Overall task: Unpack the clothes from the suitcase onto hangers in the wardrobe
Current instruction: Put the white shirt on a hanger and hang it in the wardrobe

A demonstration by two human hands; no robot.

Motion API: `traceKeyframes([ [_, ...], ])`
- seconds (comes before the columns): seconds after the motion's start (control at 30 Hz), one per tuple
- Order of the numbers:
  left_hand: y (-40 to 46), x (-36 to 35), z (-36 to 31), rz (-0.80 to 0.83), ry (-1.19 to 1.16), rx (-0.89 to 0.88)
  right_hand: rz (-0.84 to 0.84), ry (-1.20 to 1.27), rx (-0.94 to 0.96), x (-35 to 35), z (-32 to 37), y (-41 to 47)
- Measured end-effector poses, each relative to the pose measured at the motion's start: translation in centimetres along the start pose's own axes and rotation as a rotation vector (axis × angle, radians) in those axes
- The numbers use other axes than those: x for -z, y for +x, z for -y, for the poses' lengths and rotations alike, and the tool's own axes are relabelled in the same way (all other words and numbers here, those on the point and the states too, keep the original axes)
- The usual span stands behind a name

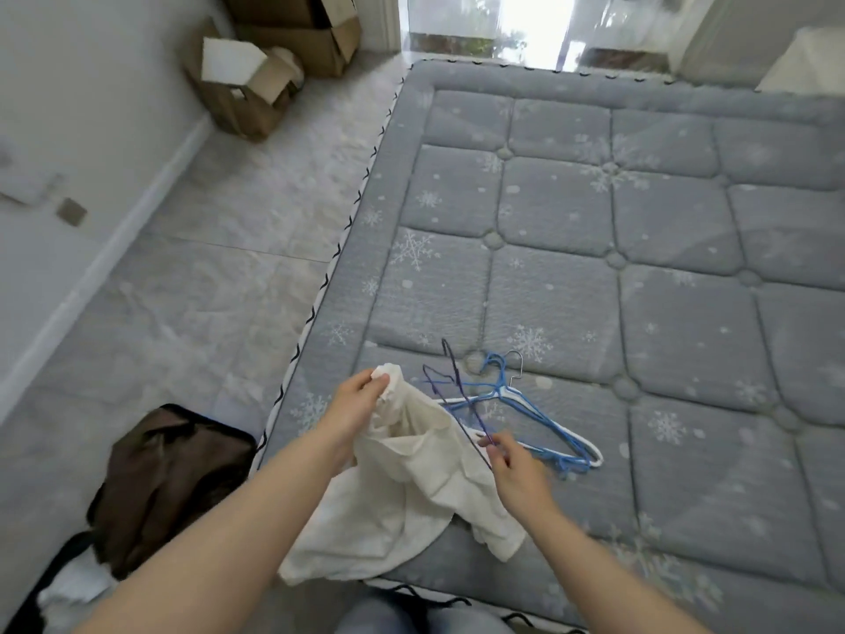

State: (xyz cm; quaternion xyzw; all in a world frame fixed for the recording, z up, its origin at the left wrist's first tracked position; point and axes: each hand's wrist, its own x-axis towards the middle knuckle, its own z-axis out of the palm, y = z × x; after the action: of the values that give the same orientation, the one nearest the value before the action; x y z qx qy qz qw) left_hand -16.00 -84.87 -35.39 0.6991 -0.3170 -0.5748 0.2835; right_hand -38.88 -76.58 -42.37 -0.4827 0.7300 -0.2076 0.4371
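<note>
White garment (411,478) being threaded onto a dark wire hanger (462,404) between the two hands.

A bunched end of the cloth is gripped by the left hand (356,404) with fingers curled, while the hanger's lower wire is pinched between thumb and fingertips of the right hand (512,464). The step in hand is judged to be the hanging itself; next, the hanger's arm must be worked into the neck opening (not clearly seen). The hanger's long axis runs away from the right hand, hook end far. The garment trails from the left hand down toward the body, over the mattress (640,267) edge. Spare blue hangers (539,418) lie just beyond the right hand; the suitcase (173,478) sits left of the left forearm.
</note>
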Motion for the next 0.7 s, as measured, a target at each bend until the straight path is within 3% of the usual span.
traceKeyframes([
  [0.13,-1.2,3.3,-0.5,0.057,0.042,-0.021,-0.088,-0.035,-0.013,-0.8,2.2,-0.8],
  [0.33,-2.0,5.8,-0.7,0.063,0.011,-0.039,-0.007,-0.068,-0.034,-0.6,4.0,-1.1],
  [0.53,-1.8,7.9,-2.5,0.020,0.065,-0.110,0.009,0.241,0.062,-0.1,7.4,-3.3],
  [0.7,-0.9,11.7,-6.3,-0.151,0.167,-0.243,0.007,0.351,0.237,0.7,11.4,-4.4],
])
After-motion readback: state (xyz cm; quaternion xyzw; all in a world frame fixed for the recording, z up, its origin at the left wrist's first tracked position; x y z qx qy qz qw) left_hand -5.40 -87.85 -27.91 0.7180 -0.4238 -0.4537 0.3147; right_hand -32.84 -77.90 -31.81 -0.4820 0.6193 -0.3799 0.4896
